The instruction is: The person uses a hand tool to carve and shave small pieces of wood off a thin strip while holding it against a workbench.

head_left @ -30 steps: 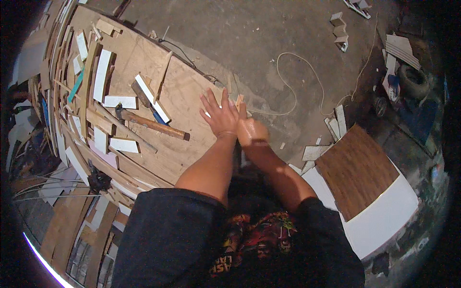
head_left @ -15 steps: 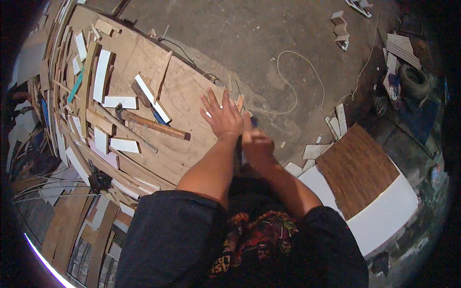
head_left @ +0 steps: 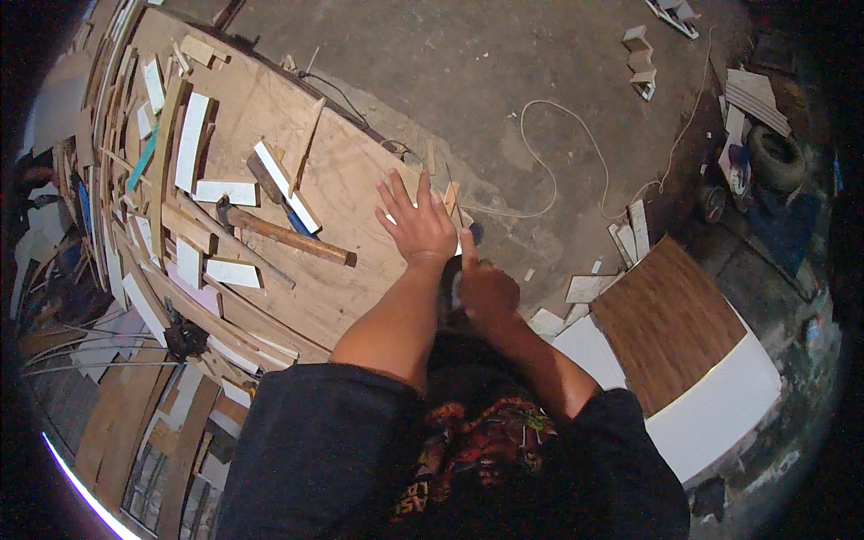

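My left hand (head_left: pixel 420 220) lies spread on a small light wooden piece at the near right edge of the plywood tabletop (head_left: pixel 342 171), mostly covering it. An orange-tan end (head_left: pixel 450 200) shows beside its fingertips, along with a thin dark line. My right hand (head_left: pixel 489 288) is closed just below and right of the left, index finger extended, around something mostly hidden that I cannot make out. A small blue object (head_left: pixel 476 234) shows beside that finger. A hammer (head_left: pixel 288 236) with a wooden handle lies on the plywood among white-faced strips (head_left: pixel 193 144).
Wood strips (head_left: pixel 184 297) pile along the left. A pale cord (head_left: pixel 549 162) loops over the concrete floor (head_left: pixel 504 54). A brown board (head_left: pixel 657 324) on a white sheet lies at lower right, near white scraps (head_left: pixel 630 225). A tire (head_left: pixel 774 157) and debris are at far right.
My right hand has moved toward me, down in the picture, away from the left hand's fingertips, uncovering a blue object. My left hand stays spread in about the same place, shifted slightly.
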A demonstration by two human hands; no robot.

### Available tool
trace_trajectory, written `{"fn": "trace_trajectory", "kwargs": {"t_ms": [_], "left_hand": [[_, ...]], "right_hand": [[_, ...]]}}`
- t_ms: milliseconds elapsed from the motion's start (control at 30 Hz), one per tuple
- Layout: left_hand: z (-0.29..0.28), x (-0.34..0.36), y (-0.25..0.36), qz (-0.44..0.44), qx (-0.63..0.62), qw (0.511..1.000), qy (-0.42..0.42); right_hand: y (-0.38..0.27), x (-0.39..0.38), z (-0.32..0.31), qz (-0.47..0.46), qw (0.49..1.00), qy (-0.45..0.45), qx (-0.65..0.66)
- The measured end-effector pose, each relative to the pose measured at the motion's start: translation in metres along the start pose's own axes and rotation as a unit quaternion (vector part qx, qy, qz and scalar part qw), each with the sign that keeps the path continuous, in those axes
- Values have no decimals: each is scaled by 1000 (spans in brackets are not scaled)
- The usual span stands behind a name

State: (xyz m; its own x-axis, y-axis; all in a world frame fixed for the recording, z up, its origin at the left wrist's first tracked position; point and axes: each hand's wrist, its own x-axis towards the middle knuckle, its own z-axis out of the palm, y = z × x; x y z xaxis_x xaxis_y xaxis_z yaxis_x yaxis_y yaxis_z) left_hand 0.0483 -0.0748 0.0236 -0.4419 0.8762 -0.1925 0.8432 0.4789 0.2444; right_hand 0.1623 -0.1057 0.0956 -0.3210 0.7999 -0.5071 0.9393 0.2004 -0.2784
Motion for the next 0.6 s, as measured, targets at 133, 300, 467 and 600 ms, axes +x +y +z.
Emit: {"fn": "trace_trajectory", "kwargs": {"t_ms": [133, 300, 467, 600], "left_hand": [[10, 1, 0, 4, 0, 1000, -16], [0, 1, 0, -8, 19, 1000, -20], [7, 1, -1, 4, 1, 1000, -21], [-5, 2, 2, -20, -2, 998, -56]], "right_hand": [[1, 39, 1, -7, 998, 47, 35], [-2, 4, -13, 42, 991, -127, 9], [4, 26, -13, -28, 994, -36, 104], [-7, 7, -18, 107, 976, -176, 71]]}}
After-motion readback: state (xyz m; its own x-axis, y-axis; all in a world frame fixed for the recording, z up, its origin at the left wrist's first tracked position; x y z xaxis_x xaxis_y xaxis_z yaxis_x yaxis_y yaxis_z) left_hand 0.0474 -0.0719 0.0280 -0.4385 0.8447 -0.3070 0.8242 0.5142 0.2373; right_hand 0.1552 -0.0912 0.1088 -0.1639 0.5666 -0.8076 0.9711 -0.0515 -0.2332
